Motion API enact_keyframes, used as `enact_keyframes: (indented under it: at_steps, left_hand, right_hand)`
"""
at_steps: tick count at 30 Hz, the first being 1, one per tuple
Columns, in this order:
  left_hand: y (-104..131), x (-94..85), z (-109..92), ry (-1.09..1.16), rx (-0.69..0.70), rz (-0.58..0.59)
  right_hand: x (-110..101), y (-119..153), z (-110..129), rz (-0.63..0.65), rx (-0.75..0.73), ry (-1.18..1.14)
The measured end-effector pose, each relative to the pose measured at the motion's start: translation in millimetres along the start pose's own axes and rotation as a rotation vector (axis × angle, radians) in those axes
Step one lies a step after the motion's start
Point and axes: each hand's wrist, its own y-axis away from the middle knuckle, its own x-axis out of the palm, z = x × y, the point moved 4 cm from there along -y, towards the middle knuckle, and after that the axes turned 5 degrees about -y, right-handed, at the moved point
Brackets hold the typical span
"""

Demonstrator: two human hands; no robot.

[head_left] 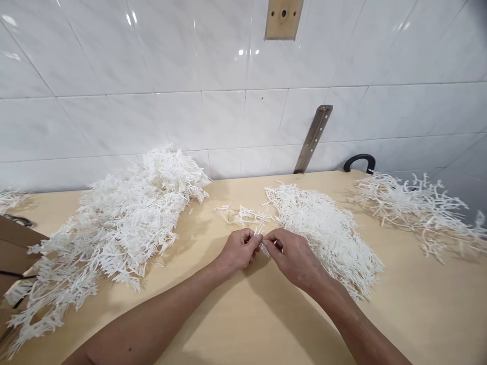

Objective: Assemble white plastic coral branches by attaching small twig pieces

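Between both hands is a small white branched plastic piece (pixel 260 229), its tips poking up above the fingers. My left hand (pixel 240 247) pinches it between thumb and forefinger, the other fingers curled in. From the right, the closed fingertips of my right hand (pixel 291 253) meet the same piece; what exactly they grip is partly hidden. Just beyond the hands lie a few loose white branched pieces (pixel 243 215). A dense heap of small white pieces (pixel 319 223) sits right beside and behind my right hand.
A large heap of white branched pieces (pixel 133 213) spreads over the left of the wooden table (pixel 228 324). Longer white branches (pixel 411 208) lie at the right. A metal strip (pixel 314 139) leans on the tiled wall, near a black curved handle (pixel 359 158). Cardboard (pixel 17 243) stands far left.
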Motion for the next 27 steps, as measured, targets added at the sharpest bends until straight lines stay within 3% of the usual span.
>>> enact_keyframes:
  at_steps: [6,9,20,23,27]
  left_hand:
    - [-1,-0.3,0,-0.167,0.138,-0.063]
    - [-2,-0.6,2,-0.154,0.117,-0.067]
    - [-3,-4.1,6,-0.123,0.09,-0.138]
    - [0,-4.0,3,-0.085,0.102,-0.125]
    - [2,-0.1,0,0.062,0.112,-0.05]
  right_hand:
    - [10,0,-2,0.003,-0.019,0.09]
    - [16,0,-2,-0.016,-0.04,0.153]
    - [25,-3,9,-0.068,0.094,0.217]
    - [20,-6,4,-0.085,0.172,0.194]
    - [-2,-9,-12,-0.182,0.275,0.115]
